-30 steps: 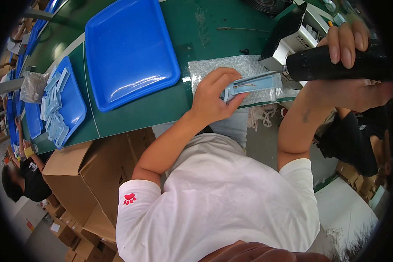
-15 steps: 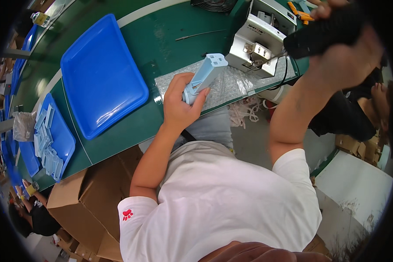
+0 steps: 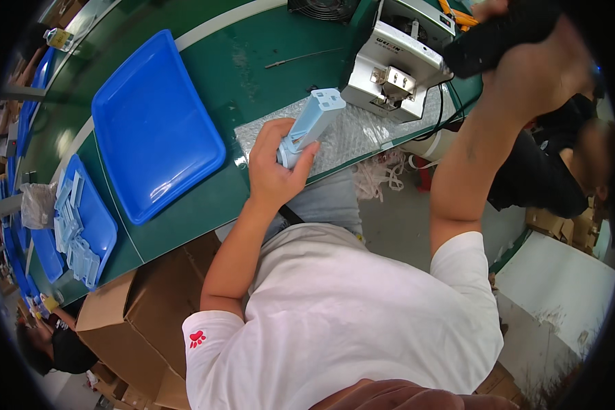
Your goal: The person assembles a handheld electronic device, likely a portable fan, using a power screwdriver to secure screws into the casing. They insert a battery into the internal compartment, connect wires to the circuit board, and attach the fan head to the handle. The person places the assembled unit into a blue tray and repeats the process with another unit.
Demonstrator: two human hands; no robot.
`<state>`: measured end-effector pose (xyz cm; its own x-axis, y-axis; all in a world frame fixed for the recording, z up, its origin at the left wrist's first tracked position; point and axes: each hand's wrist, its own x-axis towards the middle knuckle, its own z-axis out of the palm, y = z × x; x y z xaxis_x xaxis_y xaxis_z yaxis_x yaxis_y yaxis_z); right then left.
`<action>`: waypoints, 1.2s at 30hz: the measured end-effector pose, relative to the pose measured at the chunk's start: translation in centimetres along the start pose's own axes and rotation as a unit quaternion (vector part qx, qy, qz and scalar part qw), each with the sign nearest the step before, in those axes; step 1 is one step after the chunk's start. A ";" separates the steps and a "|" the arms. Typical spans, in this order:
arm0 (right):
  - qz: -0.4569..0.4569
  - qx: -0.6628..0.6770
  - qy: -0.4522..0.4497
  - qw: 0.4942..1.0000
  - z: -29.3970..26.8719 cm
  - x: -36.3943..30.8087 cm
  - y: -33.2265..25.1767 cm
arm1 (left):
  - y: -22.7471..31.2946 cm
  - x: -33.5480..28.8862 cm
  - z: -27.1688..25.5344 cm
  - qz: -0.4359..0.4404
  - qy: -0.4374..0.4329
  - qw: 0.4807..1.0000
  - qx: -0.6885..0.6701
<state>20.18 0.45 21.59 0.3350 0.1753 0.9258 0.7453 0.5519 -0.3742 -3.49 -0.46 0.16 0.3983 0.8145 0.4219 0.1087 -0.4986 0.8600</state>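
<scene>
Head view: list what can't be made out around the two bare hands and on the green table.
In the head view:
Black cylindrical tool: tip lost in blur; bare right hand, also blurred, covers part of it.
Long light-blue plastic part: lower end partly hidden by bare left hand.
Round black grille: cut off by the top edge.
Light-blue plastic pieces on the shallow blue tray: too small and overlapped to count.

green table | large blue tray | bubble wrap | thin rod
</scene>
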 end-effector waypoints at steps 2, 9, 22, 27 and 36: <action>-0.033 0.078 -0.015 0.996 0.2 0.3 0.6 | 0.1 -0.1 0.0 -0.018 -0.004 1.000 -0.007; 0.083 0.131 -0.009 0.988 0.3 -1.0 -0.5 | 0.0 0.0 0.0 0.002 -0.004 1.000 -0.006; 0.293 0.371 -0.048 0.880 -0.6 -2.0 -0.4 | 0.2 -0.1 0.2 0.036 0.003 0.999 0.001; 0.301 0.381 -0.065 0.872 -0.1 -3.0 0.1 | 0.3 -0.1 0.1 0.036 0.000 0.999 0.007; 0.323 0.406 -0.085 0.851 -0.6 -3.6 0.0 | 0.1 -0.2 0.0 0.036 0.004 0.999 0.004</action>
<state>19.38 -0.66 18.24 0.3832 0.7333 0.5616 -0.2298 0.6646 -0.7110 -3.55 -0.69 0.18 0.3982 0.7785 0.4852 0.0881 -0.5589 0.8245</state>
